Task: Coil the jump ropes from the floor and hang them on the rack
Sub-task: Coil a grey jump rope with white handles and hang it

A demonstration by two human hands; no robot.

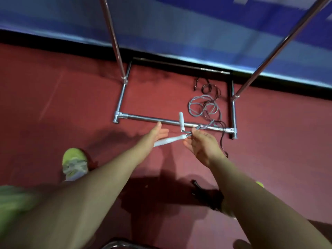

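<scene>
Forearms nearest | left hand (pixel 158 134) spread, nothing gripped | right hand (pixel 201 142) pinches grey jump rope (pixel 203 106) by white handles (pixel 181 121), likely for coiling | rope tangled on floor inside rack (pixel 172 122) base.

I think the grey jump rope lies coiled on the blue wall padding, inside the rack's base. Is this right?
Not quite. In the head view the grey jump rope lies coiled on the red floor, not on blue padding. It is inside the rack's base, as you said.
</scene>
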